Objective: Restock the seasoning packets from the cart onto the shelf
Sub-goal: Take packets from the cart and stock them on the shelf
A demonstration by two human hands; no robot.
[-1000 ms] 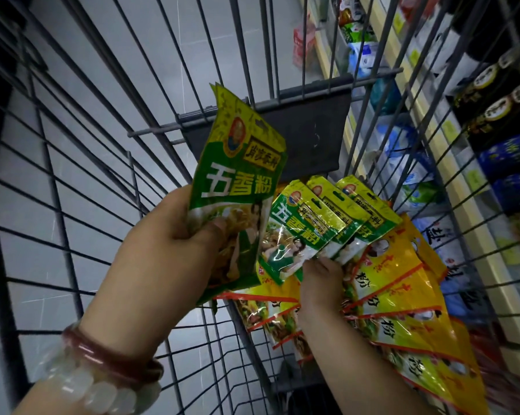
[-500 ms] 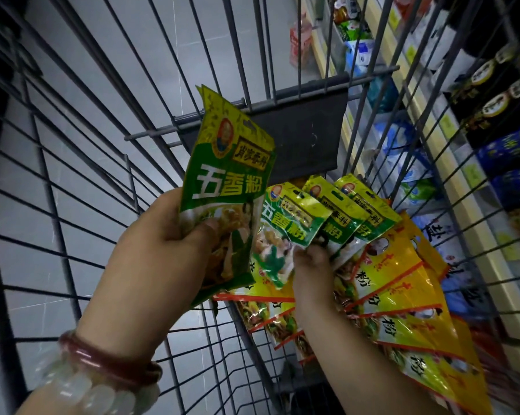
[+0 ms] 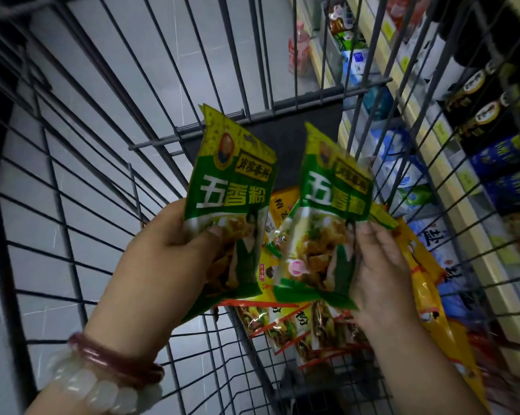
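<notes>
My left hand (image 3: 165, 265) grips a green seasoning packet (image 3: 231, 187) by its lower half, thumb pressed on the front, and holds it upright over the wire cart (image 3: 73, 181). To the right my right hand (image 3: 381, 265) holds a bunch of green packets (image 3: 330, 211) from behind, its fingers curled round the right edge; only the front packet shows fully. Beneath both hands several yellow seasoning packets (image 3: 426, 280) lie fanned in the cart's child seat. The shelf (image 3: 432, 151) runs along the right, seen through the cart's wires.
Blue and white bags (image 3: 402, 175) and dark boxes (image 3: 492, 115) fill the shelf rows on the right. A pink bottle (image 3: 297, 49) stands on the grey tiled floor beyond the cart. The cart's dark flap (image 3: 297, 130) stands behind the packets.
My right hand has lifted the green packets off the yellow pile and brought them up level with the left hand's packet. The left hand has risen a little.
</notes>
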